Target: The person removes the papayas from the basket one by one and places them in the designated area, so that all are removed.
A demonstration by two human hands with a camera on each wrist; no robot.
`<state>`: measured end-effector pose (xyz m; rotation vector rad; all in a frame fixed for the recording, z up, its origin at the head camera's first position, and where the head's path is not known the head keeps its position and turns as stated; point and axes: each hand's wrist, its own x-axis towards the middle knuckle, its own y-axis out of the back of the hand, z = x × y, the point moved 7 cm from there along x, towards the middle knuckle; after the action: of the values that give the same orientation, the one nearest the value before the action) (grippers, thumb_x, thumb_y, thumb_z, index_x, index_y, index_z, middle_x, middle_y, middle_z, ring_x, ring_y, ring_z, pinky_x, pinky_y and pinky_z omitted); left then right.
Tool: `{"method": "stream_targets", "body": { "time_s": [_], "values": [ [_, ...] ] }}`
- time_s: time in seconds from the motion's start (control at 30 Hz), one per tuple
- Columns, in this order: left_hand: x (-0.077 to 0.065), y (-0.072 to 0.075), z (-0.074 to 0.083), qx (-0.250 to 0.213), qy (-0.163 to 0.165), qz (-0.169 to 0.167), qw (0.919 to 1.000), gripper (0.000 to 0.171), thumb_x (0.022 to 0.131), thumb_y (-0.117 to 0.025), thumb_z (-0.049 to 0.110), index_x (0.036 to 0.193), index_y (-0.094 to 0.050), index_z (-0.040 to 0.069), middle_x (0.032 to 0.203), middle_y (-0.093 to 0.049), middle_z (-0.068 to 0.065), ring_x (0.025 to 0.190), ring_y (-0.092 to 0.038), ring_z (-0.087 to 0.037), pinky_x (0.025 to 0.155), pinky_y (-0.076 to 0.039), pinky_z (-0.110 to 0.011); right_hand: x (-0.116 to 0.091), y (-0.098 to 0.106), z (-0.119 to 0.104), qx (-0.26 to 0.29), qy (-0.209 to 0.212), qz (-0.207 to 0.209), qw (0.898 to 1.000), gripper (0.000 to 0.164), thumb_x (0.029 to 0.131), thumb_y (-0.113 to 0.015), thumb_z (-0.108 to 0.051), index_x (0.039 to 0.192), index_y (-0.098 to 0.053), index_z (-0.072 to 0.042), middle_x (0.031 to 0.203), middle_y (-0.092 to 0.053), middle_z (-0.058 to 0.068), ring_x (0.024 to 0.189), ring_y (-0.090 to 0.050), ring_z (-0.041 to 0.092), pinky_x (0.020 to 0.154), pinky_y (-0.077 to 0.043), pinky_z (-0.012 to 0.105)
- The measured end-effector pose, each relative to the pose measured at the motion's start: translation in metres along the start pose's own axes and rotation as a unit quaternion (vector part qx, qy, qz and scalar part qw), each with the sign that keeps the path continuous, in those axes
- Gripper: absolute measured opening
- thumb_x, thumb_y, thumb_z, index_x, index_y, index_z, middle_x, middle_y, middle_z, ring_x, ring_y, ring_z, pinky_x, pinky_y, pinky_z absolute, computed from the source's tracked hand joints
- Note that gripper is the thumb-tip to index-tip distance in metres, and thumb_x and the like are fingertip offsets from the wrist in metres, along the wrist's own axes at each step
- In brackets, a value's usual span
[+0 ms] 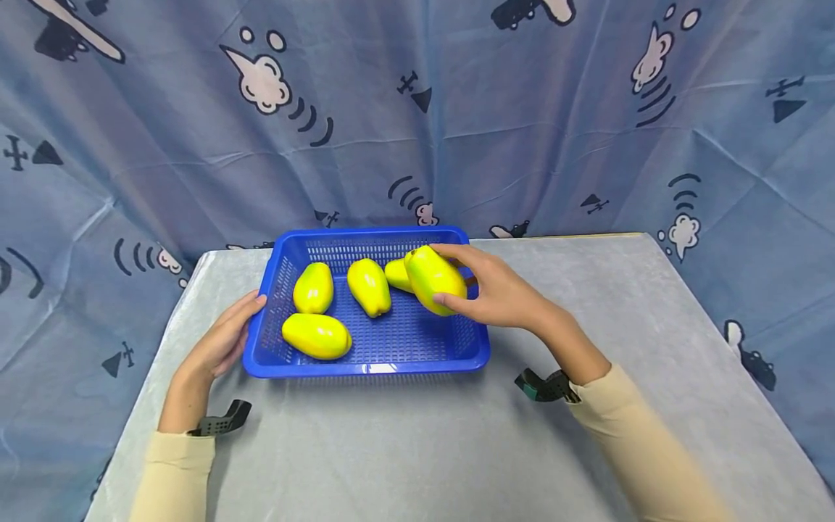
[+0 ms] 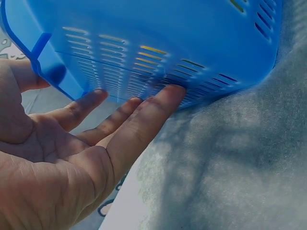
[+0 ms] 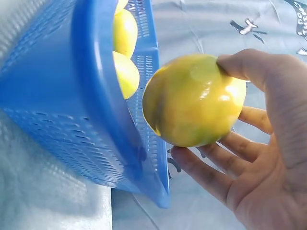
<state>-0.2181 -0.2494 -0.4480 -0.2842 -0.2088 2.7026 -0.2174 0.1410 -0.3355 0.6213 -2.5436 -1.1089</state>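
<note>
The right hand (image 1: 499, 286) clamps its fingers on a yellow fruit (image 1: 433, 279) over the right side of the blue basket (image 1: 313, 370); the left hand (image 1: 225, 339) grips the basket's left side, fingers spread

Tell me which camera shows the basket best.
The head view: it shows most of the basket, inside and rim. The left wrist view catches only part of its outside and rim; the right wrist view, parts of outside, rim and inside.
</note>
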Motion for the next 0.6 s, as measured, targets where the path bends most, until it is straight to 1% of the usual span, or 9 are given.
{"method": "stream_targets", "body": {
  "time_s": [0.1, 0.17, 0.37, 0.6],
  "values": [
    [0.002, 0.000, 0.000, 0.006, -0.001, 0.003, 1.0000, 0.048, 0.117, -0.037, 0.032, 0.156, -0.028, 0.007, 0.124, -0.072, 0.011, 0.110, -0.072, -0.003, 0.091, -0.063, -0.025, -0.004, 0.004, 0.004, 0.013, 0.003, 0.023, 1.000, 0.074, 0.096, -0.080, -0.029, 0.160, -0.044, -0.015, 0.154, -0.056, 0.008, 0.127, -0.061, 0.028, 0.100, -0.063, 0.049],
    [0.003, -0.001, 0.000, 0.009, -0.004, 0.001, 0.9999, 0.048, 0.117, -0.037, 0.033, 0.156, -0.029, 0.007, 0.125, -0.071, 0.011, 0.111, -0.071, -0.003, 0.092, -0.062, -0.024, -0.006, 0.006, 0.007, 0.017, 0.005, 0.039, 0.999, 0.074, 0.096, -0.080, -0.027, 0.160, -0.044, -0.015, 0.154, -0.057, 0.009, 0.127, -0.062, 0.029, 0.098, -0.063, 0.050],
    [0.004, -0.001, 0.003, 0.000, -0.006, 0.000, 1.0000, 0.040, 0.117, -0.037, 0.032, 0.150, -0.035, 0.011, 0.125, -0.071, 0.010, 0.109, -0.072, -0.003, 0.092, -0.063, -0.025, -0.014, 0.011, 0.014, 0.030, -0.007, 0.081, 0.996, 0.074, 0.096, -0.079, -0.024, 0.160, -0.043, -0.016, 0.154, -0.056, 0.011, 0.129, -0.061, 0.032, 0.097, -0.062, 0.054],
    [0.000, -0.001, 0.002, -0.009, -0.006, -0.008, 0.9999, 0.037, 0.117, -0.036, 0.030, 0.149, -0.036, 0.012, 0.124, -0.073, 0.009, 0.108, -0.073, -0.004, 0.091, -0.063, -0.025, -0.029, 0.017, 0.026, 0.039, -0.030, 0.155, 0.987, 0.071, 0.098, -0.076, -0.020, 0.160, -0.043, -0.015, 0.151, -0.058, 0.015, 0.129, -0.061, 0.035, 0.095, -0.062, 0.058]
  ]
}}
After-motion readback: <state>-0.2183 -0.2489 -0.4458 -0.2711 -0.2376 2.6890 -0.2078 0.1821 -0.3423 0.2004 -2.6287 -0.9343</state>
